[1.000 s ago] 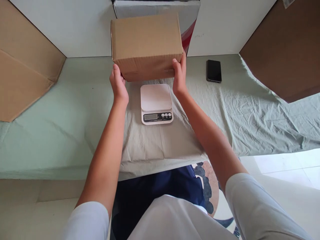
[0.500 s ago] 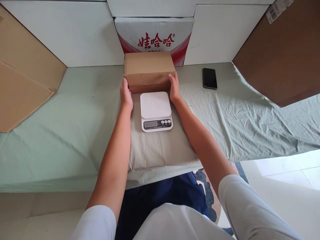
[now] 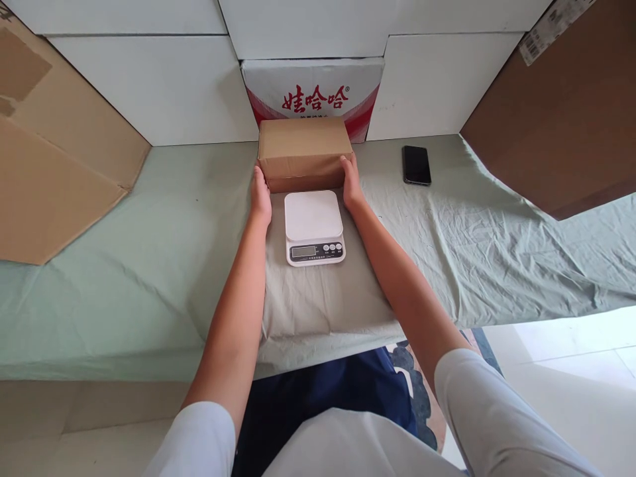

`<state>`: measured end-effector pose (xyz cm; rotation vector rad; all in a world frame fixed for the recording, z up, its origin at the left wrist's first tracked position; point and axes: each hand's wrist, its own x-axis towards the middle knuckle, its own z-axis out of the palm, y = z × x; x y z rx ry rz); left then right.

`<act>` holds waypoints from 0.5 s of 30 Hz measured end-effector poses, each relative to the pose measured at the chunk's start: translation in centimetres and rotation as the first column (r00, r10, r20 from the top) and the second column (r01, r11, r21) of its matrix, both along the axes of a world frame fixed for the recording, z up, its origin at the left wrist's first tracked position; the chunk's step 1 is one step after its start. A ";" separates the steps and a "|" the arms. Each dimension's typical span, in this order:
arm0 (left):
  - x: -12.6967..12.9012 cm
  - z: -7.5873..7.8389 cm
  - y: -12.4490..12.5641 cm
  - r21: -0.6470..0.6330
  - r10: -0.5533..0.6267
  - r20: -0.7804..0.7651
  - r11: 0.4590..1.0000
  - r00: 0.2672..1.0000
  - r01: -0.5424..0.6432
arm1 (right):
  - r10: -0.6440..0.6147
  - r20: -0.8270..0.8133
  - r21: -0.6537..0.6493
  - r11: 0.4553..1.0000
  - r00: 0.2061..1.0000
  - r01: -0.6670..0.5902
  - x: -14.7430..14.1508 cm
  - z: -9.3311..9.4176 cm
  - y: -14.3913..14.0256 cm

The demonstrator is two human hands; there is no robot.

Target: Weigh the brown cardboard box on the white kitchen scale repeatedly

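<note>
A plain brown cardboard box (image 3: 304, 152) rests on the green cloth just behind a white digital kitchen scale (image 3: 313, 226). My left hand (image 3: 260, 196) presses against the box's left side and my right hand (image 3: 350, 182) against its right side, so both hands grip it. The scale's platform is bare, and its small display and buttons face me.
A white carton with red Chinese characters (image 3: 314, 94) stands behind the brown box against white wall panels. A black phone (image 3: 416, 165) lies to the right. Large cardboard sheets lean at the left (image 3: 54, 159) and right (image 3: 561, 112). The green cloth (image 3: 149, 252) covers the table.
The brown box came down from the air and away from me, and now sits on the cloth behind the scale. Both hands stayed on its sides.
</note>
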<state>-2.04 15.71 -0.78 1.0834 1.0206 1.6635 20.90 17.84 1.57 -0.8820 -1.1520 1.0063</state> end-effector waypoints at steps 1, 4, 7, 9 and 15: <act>0.1 0.1 0.0 -0.004 -0.003 0.001 1.000 1.000 0.003 | 0.013 0.002 -0.009 1.000 1.000 -0.013 0.1 0.0 0.1; 0.1 0.3 -0.3 -0.045 -0.001 -0.015 0.999 1.000 0.000 | 0.052 -0.001 -0.032 0.998 0.999 -0.052 0.2 -0.1 0.5; -0.5 0.8 -0.7 -0.087 0.050 -0.063 0.995 0.997 -0.055 | 0.047 -0.016 -0.054 0.997 0.999 -0.047 0.7 -0.3 0.9; -1.5 1.2 -0.9 -0.102 0.089 -0.100 0.990 0.991 -0.099 | 0.013 -0.032 -0.102 0.995 0.999 -0.016 1.5 -0.5 1.4; -5.6 0.9 -0.6 -0.058 0.094 -0.115 0.993 0.989 -0.101 | -0.091 -0.133 -0.291 0.956 0.987 0.049 6.1 -0.6 3.0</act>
